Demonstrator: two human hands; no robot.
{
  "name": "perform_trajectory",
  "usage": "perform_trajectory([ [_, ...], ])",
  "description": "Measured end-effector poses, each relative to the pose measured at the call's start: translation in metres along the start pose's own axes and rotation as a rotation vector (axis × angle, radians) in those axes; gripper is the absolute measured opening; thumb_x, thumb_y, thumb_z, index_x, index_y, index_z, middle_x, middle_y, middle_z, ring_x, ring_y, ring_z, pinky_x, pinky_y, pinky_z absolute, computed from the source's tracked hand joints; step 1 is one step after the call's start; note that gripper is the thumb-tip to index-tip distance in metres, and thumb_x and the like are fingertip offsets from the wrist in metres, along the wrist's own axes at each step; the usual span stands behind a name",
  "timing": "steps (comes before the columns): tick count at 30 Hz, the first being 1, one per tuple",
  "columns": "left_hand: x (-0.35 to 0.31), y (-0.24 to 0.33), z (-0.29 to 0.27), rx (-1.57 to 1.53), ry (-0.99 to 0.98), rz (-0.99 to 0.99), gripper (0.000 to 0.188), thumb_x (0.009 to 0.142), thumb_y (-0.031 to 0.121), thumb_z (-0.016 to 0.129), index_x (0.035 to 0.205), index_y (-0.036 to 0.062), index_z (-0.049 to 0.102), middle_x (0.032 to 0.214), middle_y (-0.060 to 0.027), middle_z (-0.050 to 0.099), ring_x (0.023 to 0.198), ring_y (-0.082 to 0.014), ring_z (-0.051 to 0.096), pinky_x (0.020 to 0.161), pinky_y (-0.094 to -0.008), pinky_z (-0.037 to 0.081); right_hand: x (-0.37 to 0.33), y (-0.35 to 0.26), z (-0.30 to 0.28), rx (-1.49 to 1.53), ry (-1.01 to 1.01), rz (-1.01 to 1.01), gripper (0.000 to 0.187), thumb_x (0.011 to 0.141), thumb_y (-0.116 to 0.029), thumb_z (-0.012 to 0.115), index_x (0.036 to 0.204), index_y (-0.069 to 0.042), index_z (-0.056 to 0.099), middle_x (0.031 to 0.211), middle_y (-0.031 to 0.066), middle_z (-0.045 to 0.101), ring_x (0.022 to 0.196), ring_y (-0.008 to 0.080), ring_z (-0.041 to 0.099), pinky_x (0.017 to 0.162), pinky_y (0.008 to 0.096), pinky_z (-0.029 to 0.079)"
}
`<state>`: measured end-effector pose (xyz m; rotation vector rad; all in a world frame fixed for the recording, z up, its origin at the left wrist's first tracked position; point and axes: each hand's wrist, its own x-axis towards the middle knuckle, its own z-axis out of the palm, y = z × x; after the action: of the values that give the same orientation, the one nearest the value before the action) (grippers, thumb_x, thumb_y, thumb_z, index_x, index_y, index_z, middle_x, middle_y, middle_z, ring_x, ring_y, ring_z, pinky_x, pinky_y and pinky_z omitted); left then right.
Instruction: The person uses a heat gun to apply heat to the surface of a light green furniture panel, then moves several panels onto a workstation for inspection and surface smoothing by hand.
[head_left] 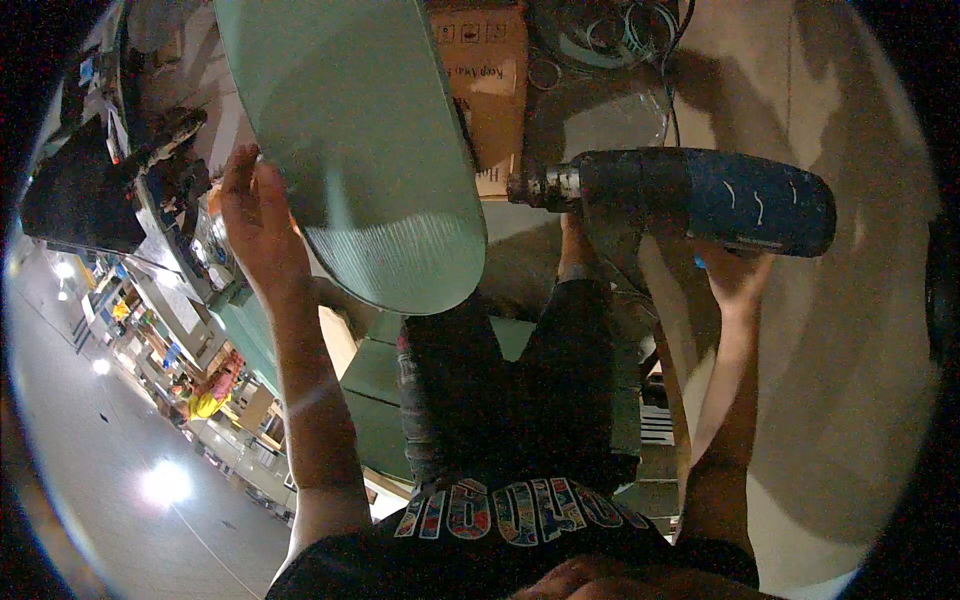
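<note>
A blue and black heat gun [700, 200] lies level at the right, its metal nozzle turned left toward a long pale green board. My right hand [735, 275] is closed round its handle from below, and the tool hides most of the fingers. The board [370, 150] has a rounded near end with a shiny, finely ribbed patch. A gap separates the nozzle from the board's right edge. My left hand [265, 220] is at the board's left edge, fingers stretched away from me and seemingly touching it.
Beyond the board sits a brown cardboard box [485, 85]. Coiled cables [635, 35] lie to its right, with a black cord [672, 95] running past. A dark panel [85, 190] and clutter stand at the far left. A pale wall-like surface [840, 350] fills the right side.
</note>
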<state>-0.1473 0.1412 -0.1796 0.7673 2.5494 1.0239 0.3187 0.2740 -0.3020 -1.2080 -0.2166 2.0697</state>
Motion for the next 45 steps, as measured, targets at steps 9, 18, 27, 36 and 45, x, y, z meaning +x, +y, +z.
perform_trajectory([
  [9,-0.005,-0.003,0.005,0.056,-0.018,0.037,0.047,0.109,0.023,0.054,0.147,-0.0035,0.05,0.147,-0.015,0.056,0.137,-0.0242,0.052,0.117,-0.0374,0.037,0.016,-0.003,0.023,-0.444,0.061,-0.117,0.061,0.079,0.003,0.084,0.133,-0.002,0.057,0.128,0.0115,0.067,0.11,0.0278,0.067,0.103,0.044,0.053],
  [18,-0.138,-0.09,-0.017,-0.115,0.013,-0.24,0.063,0.111,0.049,0.038,0.15,-0.0008,0.044,0.147,-0.015,0.05,0.137,-0.0269,0.046,0.118,-0.0416,0.03,0.026,-0.01,0.06,-1.043,-0.102,-0.391,0.046,0.08,-0.009,0.086,0.121,-0.002,0.066,0.117,0.0089,0.07,0.104,0.0208,0.067,0.095,0.038,0.053],
  [27,-0.209,-0.081,-0.001,-0.438,-0.003,-0.444,0.058,0.109,0.046,0.046,0.145,0.001,0.043,0.137,-0.0163,0.053,0.128,-0.0269,0.051,0.111,-0.0427,0.04,0.031,-0.022,0.058,-1.349,-0.108,-0.49,0.041,0.083,-0.019,0.088,0.114,-0.002,0.068,0.101,0.0077,0.073,0.084,0.0176,0.07,0.08,0.0339,0.056],
  [36,-0.191,-0.058,-0.003,-0.572,-0.009,-0.508,0.036,0.107,0.026,0.054,0.131,-0.0014,0.053,0.118,-0.0109,0.061,0.11,-0.0209,0.058,0.097,-0.0374,0.048,0.027,-0.022,0.062,-1.164,-0.11,-0.469,0.053,0.083,-0.017,0.089,0.125,-0.002,0.062,0.107,0.0076,0.069,0.092,0.0183,0.069,0.083,0.035,0.057],
  [45,-0.189,-0.045,-0.001,-0.649,-0.069,-0.54,0.03,0.107,0.024,0.052,0.124,-0.0007,0.054,0.122,-0.0099,0.056,0.109,-0.0203,0.053,0.1,-0.0364,0.046,0.013,-0.015,0.047,-1.196,-0.043,-0.417,0.071,0.077,-0.024,0.093,0.136,-0.004,0.058,0.133,0.0125,0.065,0.119,0.0262,0.064,0.104,0.0423,0.052],
])
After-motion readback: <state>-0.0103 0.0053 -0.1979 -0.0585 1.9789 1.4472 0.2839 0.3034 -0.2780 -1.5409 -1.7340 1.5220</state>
